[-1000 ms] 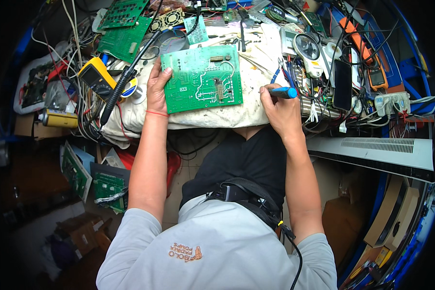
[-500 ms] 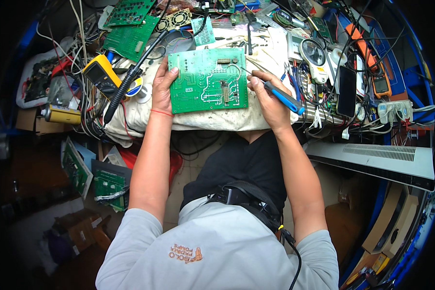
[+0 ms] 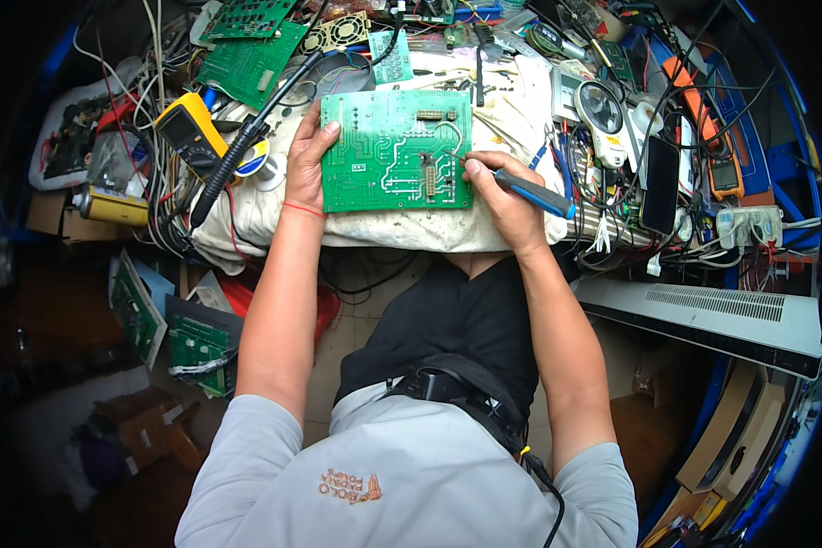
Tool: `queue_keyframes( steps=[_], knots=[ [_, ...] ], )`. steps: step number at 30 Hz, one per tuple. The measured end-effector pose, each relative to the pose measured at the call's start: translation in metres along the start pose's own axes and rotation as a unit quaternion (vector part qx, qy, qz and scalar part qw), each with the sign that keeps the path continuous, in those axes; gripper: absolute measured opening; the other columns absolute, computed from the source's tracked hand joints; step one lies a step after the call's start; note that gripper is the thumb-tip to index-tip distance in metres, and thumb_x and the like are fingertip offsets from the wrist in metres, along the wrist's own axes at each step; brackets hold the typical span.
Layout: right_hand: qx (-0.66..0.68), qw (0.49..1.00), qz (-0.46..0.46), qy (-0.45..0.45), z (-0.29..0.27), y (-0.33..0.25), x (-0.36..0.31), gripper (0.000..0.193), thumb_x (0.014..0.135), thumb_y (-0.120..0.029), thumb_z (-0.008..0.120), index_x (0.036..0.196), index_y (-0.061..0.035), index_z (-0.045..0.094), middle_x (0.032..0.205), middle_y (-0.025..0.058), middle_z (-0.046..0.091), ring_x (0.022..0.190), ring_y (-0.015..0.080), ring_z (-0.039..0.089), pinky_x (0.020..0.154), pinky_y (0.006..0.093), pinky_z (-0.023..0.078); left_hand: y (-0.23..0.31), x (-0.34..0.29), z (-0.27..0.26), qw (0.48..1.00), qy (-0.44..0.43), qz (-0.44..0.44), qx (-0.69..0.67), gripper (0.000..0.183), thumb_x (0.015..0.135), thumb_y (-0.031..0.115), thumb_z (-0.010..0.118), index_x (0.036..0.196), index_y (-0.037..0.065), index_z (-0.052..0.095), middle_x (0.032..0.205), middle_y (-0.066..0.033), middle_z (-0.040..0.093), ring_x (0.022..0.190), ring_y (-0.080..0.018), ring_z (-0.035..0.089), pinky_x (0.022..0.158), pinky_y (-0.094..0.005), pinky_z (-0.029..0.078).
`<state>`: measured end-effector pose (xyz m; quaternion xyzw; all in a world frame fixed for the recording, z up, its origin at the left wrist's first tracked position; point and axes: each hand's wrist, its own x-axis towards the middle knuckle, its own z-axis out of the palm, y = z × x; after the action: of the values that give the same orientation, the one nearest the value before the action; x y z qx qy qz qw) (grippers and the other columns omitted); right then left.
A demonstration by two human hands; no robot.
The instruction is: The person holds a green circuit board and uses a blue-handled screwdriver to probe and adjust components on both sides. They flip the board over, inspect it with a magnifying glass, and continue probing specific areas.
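Observation:
A green circuit board [image 3: 370, 151] lies tilted over the edge of the cloth-covered bench. My left hand [image 3: 310, 163] grips its left edge, thumb on top and fingers partly hidden underneath. Between the fingers of my right hand [image 3: 511, 201] is a screwdriver [image 3: 532, 193] with a blue and black handle. Its thin shaft points left over the board's right part, near a tan connector [image 3: 430, 183]; whether the tip touches cannot be made out. A pale wire [image 3: 455, 132] loops on the board above that connector.
A yellow multimeter [image 3: 190, 137] and a black flexible arm [image 3: 233, 164] stand left of the board. To the right are a white magnifier [image 3: 603, 114], a dark phone [image 3: 658, 185], an orange multimeter [image 3: 725, 173] and tangled cables. More green boards [image 3: 247, 68] pile up behind.
My right hand and the screwdriver have shifted slightly down, and the shaft now reaches over the board's right part. My left hand keeps its grip. The whole view has shifted slightly.

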<state>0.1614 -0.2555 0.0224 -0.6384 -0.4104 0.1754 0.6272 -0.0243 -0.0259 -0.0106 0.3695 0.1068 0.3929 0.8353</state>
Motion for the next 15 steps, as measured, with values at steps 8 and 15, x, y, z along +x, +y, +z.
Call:
queue_keyframes(
  steps=[8,15],
  knots=[
    [0.022,0.999,0.046,-0.017,0.0073,0.0043,0.0094,0.020,0.098,-0.017,0.072,0.107,0.0004,0.074,0.089,0.0054,0.074,0.076,0.0091,0.065,0.068,0.0232,0.051,0.0014,0.0005,0.0029,1.000,0.001,0.002,-0.014,0.055,0.095,-0.003,0.064,0.148,0.003,0.050,0.132,-0.0130,0.067,0.116,-0.0227,0.068,0.103,-0.0374,0.057],
    [-0.044,0.998,0.042,-0.028,0.0081,0.0073,0.0033,0.024,0.094,-0.026,0.077,0.099,-0.0022,0.077,0.080,0.0030,0.073,0.071,0.0098,0.064,0.069,0.0267,0.051,0.0004,-0.0018,0.0024,1.000,0.001,0.002,-0.026,0.054,0.094,-0.003,0.066,0.146,0.003,0.052,0.133,-0.0132,0.066,0.115,-0.0223,0.068,0.102,-0.0373,0.057]
  ],
)
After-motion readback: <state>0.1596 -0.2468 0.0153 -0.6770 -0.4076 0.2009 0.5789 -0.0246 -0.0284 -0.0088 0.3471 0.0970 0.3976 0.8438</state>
